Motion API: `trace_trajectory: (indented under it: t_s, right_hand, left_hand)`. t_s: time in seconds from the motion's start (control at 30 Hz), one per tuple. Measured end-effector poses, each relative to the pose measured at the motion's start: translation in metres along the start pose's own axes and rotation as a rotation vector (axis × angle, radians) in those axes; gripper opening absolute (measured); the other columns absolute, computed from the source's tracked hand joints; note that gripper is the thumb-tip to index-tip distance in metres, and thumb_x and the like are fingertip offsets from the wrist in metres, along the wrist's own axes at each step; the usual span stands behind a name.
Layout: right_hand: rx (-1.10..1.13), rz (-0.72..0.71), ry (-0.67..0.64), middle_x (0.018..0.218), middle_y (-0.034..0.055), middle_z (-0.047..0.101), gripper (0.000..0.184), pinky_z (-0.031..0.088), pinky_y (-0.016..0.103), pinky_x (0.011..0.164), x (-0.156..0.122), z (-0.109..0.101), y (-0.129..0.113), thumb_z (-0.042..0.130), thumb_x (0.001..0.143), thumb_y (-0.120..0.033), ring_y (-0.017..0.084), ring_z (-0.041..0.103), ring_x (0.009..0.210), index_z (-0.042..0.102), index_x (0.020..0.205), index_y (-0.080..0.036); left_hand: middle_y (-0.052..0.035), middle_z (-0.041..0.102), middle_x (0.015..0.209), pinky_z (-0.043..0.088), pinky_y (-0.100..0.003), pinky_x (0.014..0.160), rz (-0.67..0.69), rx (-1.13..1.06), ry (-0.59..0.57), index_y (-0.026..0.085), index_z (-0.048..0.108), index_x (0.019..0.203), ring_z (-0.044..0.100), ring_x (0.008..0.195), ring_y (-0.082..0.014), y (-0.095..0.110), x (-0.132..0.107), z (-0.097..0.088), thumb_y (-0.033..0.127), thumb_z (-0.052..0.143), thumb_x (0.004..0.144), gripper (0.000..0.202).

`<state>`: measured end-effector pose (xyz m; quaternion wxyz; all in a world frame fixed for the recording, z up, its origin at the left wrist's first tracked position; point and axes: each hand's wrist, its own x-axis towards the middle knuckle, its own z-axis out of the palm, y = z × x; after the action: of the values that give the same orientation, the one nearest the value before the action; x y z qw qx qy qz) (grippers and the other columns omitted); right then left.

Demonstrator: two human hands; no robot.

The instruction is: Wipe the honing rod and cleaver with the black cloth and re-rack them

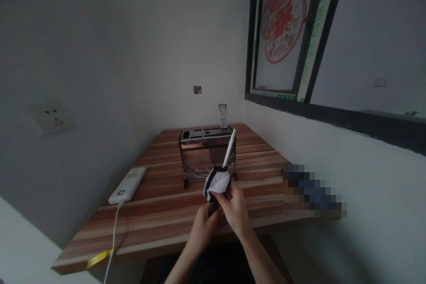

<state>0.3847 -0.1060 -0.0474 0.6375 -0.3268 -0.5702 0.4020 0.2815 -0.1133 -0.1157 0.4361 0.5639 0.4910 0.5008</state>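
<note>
My left hand (203, 226) grips the dark handle of a knife (229, 148), whose pale blade points up and away over the wooden table (159, 213). My right hand (234, 208) pinches a white cloth with a dark edge (217, 182) around the lower part of the blade. Both hands hover above the table's front edge. Just behind them stands a clear knife holder with a slotted black top (206, 153).
A white power bank (128, 185) lies at the table's left with a white cable (113, 239) hanging over the front edge. A small upright packet (222, 115) stands at the back. A wall socket (49, 117) is on the left, a window (286, 31) on the right.
</note>
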Motion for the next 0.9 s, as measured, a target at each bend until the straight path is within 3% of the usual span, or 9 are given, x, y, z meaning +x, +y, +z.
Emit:
trace_trajectory:
  t_s: [0.27, 0.5, 0.9]
  right_hand:
    - [-0.019, -0.001, 0.012, 0.093, 0.0105, 0.073, 0.021, 0.054, 0.034, 0.08, 0.003, -0.001, -0.002, 0.068, 0.073, -0.028, 0.025, 0.069, 0.088, 0.065, 0.09, -0.016]
    - [-0.026, -0.051, 0.052, 0.088, 0.008, 0.073, 0.021, 0.054, 0.033, 0.078, 0.023, -0.006, -0.008, 0.068, 0.073, -0.03, 0.024, 0.069, 0.085, 0.066, 0.088, -0.017]
    - [-0.076, -0.207, 0.202, 0.079, 0.0062, 0.073, 0.022, 0.053, 0.031, 0.07, 0.065, -0.035, -0.032, 0.069, 0.071, -0.035, 0.021, 0.067, 0.076, 0.068, 0.082, -0.016]
  left_hand:
    - [0.0046, 0.043, 0.055, 0.029, -0.019, 0.048, -0.039, -0.049, -0.016, 0.013, 0.055, 0.07, 0.034, 0.05, -0.0083, -0.002, 0.001, 0.001, 0.039, 0.057, 0.073, 0.027]
    - [0.0056, 0.039, 0.053, 0.027, -0.02, 0.049, -0.045, 0.006, 0.016, 0.014, 0.055, 0.068, 0.033, 0.051, -0.0089, -0.003, 0.002, 0.001, 0.04, 0.059, 0.072, 0.026]
    - [0.0015, 0.05, 0.063, 0.034, -0.022, 0.058, -0.008, 0.177, -0.061, 0.009, 0.066, 0.085, 0.044, 0.062, -0.0133, 0.022, -0.007, 0.0, 0.038, 0.052, 0.078, 0.032]
